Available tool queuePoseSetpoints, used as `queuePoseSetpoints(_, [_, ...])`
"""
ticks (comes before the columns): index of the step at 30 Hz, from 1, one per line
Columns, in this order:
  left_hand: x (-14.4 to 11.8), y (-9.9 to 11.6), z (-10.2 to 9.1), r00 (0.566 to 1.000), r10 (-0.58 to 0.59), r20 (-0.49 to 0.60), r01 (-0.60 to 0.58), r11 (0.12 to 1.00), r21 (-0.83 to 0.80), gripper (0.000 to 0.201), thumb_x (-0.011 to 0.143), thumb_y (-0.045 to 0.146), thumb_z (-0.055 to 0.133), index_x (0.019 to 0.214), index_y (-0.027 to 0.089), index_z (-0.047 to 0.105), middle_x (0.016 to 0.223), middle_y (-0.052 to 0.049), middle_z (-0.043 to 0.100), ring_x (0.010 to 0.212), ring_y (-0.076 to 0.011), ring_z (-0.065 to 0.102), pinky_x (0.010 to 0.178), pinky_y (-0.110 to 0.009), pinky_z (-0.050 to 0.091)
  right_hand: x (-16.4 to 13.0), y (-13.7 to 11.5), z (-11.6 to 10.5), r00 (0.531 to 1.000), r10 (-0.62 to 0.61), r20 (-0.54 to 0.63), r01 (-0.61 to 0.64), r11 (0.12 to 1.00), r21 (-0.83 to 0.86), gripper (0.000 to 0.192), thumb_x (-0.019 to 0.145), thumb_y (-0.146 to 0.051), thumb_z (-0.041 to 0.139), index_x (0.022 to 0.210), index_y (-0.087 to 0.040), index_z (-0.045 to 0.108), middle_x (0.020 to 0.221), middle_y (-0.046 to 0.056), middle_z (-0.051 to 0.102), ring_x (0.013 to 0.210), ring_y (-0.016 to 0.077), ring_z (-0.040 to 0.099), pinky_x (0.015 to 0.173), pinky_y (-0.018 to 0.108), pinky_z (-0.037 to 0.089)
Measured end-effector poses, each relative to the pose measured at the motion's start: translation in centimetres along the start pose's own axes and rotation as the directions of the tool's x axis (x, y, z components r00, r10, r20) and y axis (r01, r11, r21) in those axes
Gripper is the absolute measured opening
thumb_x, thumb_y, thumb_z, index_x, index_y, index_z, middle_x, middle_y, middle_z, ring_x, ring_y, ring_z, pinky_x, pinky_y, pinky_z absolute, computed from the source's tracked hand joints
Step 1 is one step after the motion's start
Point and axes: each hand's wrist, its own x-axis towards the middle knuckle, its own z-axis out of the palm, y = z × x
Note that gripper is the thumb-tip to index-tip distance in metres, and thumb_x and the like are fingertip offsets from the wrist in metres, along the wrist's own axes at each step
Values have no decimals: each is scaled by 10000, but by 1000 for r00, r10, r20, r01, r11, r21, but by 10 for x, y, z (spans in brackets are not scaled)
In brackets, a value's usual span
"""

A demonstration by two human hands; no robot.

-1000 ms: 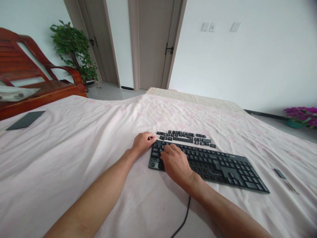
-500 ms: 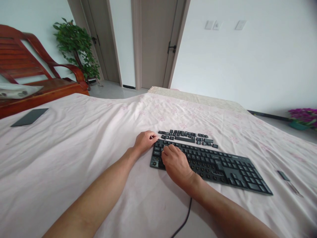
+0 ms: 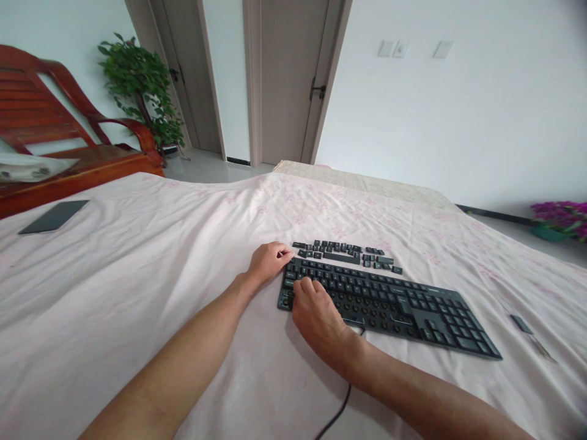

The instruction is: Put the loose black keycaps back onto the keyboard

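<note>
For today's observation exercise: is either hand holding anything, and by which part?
The left hand grips the keyboard at its far left corner. The right hand rests on the left-end keys; whether it pinches a keycap cannot be told.

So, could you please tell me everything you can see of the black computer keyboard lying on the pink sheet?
The black plastic computer keyboard lies flat and slanted on the pale pink flowered bed sheet. Many keycaps are off, leaving round sockets. The loose black keycaps lie in rows just behind it. A black cable trails toward the person. The left hand is at its far-left corner; the right hand rests on its left end.
</note>
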Motion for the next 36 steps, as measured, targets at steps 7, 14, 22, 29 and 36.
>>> queuePoseSetpoints(7, [0, -1, 2, 1000, -17, 0, 17, 1000, 4, 238, 852, 360, 572, 794, 213, 750, 849, -27, 746, 766, -160, 645, 692, -246, 427, 0, 24, -1, 998, 37, 57, -48, 974, 219, 226, 807, -19, 538, 881, -121, 725, 905, 130, 634, 872, 254, 542, 723, 352, 440])
queuePoseSetpoints(14, [0, -2, 2, 999, -50, 12, 51, 998, -48, 286, 859, 410, 555, 759, 215, 739, 833, -15, 742, 770, -162, 643, 678, -244, 423, -4, 108, 21, 917, 396, -47, -296, 754, 586, 265, 957, -191, 501, 1026, -225, 754, 967, 52, 715, 945, 189, 624, 832, 276, 448])
queuePoseSetpoints(22, [0, -1, 1, 999, -51, 8, 52, 994, -91, 304, 872, 424, 539, 792, 224, 753, 867, -26, 753, 809, -184, 667, 733, -268, 453, 31, 162, 58, 819, 570, 66, -472, 605, 641, 192, 872, -229, 634, 973, -261, 795, 1037, 32, 743, 1008, 217, 622, 862, 294, 457])
queuePoseSetpoints(29, [1, -1, 2, 998, -63, -5, 62, 990, -125, 283, 865, 393, 546, 776, 216, 748, 843, -13, 749, 785, -174, 662, 730, -261, 448, 69, 164, 63, 832, 531, 164, -538, 697, 473, 200, 871, -272, 623, 952, -251, 805, 937, 92, 750, 1039, 265, 566, 861, 337, 420])
queuePoseSetpoints(36, [3, -1, 1, 997, -80, -2, 79, 987, -138, 295, 858, 408, 552, 781, 206, 754, 843, -19, 751, 787, -171, 658, 723, -252, 445, 88, 165, 77, 825, 532, 191, -555, 697, 454, 139, 776, -323, 740, 836, -219, 810, 899, 115, 739, 1053, 294, 544, 892, 378, 387])
